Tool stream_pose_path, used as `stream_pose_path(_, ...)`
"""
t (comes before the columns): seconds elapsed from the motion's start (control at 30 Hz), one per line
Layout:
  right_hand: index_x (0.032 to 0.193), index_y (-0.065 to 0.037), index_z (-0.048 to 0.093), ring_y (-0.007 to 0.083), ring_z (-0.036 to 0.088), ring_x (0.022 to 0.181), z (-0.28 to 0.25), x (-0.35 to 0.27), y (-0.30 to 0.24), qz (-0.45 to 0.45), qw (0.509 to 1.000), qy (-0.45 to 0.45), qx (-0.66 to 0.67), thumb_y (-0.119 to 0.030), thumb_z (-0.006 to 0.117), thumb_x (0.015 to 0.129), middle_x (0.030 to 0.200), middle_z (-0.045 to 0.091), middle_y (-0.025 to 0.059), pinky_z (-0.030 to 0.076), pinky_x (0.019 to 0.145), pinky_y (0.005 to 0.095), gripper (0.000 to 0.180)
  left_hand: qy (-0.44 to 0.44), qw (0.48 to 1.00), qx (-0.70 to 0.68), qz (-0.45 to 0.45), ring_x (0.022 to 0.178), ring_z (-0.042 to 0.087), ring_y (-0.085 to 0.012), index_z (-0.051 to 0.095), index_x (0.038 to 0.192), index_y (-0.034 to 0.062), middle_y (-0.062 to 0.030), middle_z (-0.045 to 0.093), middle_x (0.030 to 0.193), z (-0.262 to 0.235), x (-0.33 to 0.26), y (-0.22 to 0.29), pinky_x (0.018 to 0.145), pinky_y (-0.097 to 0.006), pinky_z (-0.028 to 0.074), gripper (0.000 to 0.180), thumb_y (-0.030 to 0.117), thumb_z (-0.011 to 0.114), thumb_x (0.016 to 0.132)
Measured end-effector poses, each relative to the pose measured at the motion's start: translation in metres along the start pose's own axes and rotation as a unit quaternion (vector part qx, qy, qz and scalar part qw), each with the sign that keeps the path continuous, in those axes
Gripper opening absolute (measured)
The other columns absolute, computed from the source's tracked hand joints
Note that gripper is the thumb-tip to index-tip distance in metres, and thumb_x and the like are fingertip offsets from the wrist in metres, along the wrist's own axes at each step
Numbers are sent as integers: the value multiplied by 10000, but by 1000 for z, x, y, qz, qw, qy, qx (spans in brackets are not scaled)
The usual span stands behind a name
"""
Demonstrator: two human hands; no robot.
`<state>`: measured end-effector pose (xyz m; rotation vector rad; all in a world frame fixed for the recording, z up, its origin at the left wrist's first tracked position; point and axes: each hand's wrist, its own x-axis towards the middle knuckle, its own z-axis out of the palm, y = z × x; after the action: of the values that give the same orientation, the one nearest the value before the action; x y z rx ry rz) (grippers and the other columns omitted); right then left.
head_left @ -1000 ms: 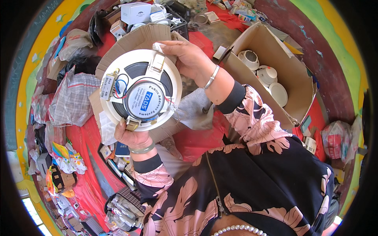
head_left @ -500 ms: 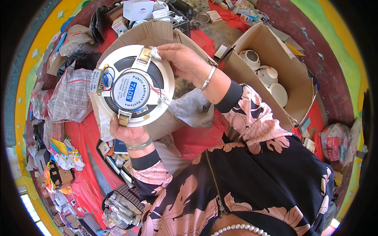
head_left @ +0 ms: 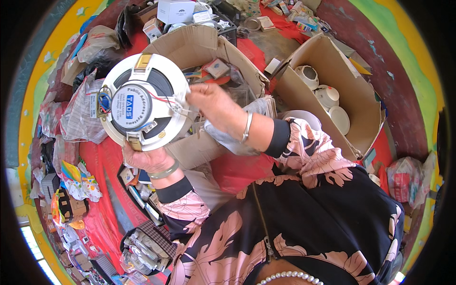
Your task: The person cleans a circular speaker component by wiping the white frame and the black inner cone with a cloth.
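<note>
A round ceiling speaker (head_left: 156, 131), white-rimmed with a dark cone, is tilted with its back toward me. Its round magnet carries a blue-and-white label, and brass-coloured clips sit at the top and bottom of the rim. My left hand (head_left: 148, 159) grips the lower rim by the bottom clip. At the right rim, beside the thin red and white wires (head_left: 178, 107), my right hand (head_left: 216, 108) is closed, its fingers a little blurred. A small white wad, like tissue or cloth, appears to be pinched in them, partly lost against the white rim.
Behind the speaker stands an open cardboard box (head_left: 190, 40) with small packets and a grey cloth (head_left: 221, 135) over its near side. To the right, another carton (head_left: 365, 95) holds white round fixtures (head_left: 327, 96). Bags, boxes and a red ground sheet (head_left: 102, 175) lie around.
The speaker has shifted left and turned slightly. My right hand has gone from the top clip down to the right rim near the wires. My left hand keeps hold of the bottom.
</note>
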<state>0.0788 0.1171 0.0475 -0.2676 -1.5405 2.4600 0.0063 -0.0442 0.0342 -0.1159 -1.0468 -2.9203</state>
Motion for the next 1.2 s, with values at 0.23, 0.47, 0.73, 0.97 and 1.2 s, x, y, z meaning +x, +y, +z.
stream_pose_path(0.23, 948, 12, 652, 46, 485, 671, 5, -2, 18, 19, 997, -22, 78, -137, 558, 836, 778, 602, -5, 377, 588, 195, 208, -86, 971, -200, -101, 1213, 418, -321, 422, 1268, -38, -179, 457, 1298, -26, 18, -3, 1050, -502, 276, 561, 176, 538, 762)
stream_pose_path(0.47, 1016, -32, 609, 109, 610, 753, -41, 34, -32, -81, 984, 99, 122, -131, 549, 872, 884, 637, 30, 480, 560, 227, 185, -197, 922, -281, -180, 1206, 427, -300, 416, 1288, -2, -156, 469, 1293, -35, 10, -2, 1056, -494, 267, 602, 137, 574, 724)
stream_pose_path(0.73, 1155, -17, 520, 114, 555, 957, -4, 10, -40, -332, 902, 38, -272, -36, 480, 896, 1085, 571, 43, 449, 844, 260, 263, -197, 930, -252, -180, 1211, 425, -301, 419, 1292, 7, -142, 470, 1301, -26, 7, -13, 1051, -506, 262, 603, 143, 584, 728)
stream_pose_path(0.97, 1190, -13, 504, 323, 562, 1016, -4, 9, -9, -413, 799, -9, -437, 15, 488, 843, 1086, 573, 174, 442, 874, 368, 348, -152, 952, -219, -153, 1198, 434, -316, 435, 1263, -35, -172, 484, 1273, -26, 13, -8, 1039, -505, 278, 554, 184, 546, 767)
stream_pose_path(1.2, 1114, 5, 581, 84, 564, 740, -37, 13, -52, -177, 973, 62, -132, -93, 526, 883, 883, 619, 11, 487, 626, 233, 257, 12, 983, -164, -82, 1193, 437, -338, 455, 1230, -55, -196, 490, 1259, 4, 7, 1, 1046, -513, 272, 446, 146, 458, 832)
